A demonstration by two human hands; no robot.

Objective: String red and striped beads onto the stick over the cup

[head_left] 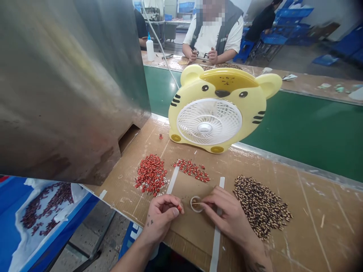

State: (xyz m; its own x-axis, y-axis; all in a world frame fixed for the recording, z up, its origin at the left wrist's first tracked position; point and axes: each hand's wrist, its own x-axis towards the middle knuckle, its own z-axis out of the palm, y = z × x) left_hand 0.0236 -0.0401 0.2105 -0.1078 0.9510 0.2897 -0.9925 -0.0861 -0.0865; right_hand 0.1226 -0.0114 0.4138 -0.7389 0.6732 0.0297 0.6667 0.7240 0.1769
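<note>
Clock hours are read outward from the small round dish, which sits on the brown cardboard covering the worktable. At 9 o'clock, the left hand pinches a small red piece between thumb and forefinger, the other fingers curled in. At 3 o'clock, the right hand pinches a thin pale stick between thumb and fingertips; its tip reaches over the dish. Whether the tip touches what is inside is too small to tell.

A heaped pile of red pieces with dark tips lies at 10 o'clock, and a looser scatter of red pieces at 12. One lone red piece stands at 11. Beyond the right hand at 3 o'clock spreads a pile of black-and-tan pieces.

Between 12 and 1 stands a yellow tiger-faced fan. A metal housing looms at 10; at 9, white cloth holds dark red pieces. Far off at 12, a co-worker sits across the way, both hands raised.
</note>
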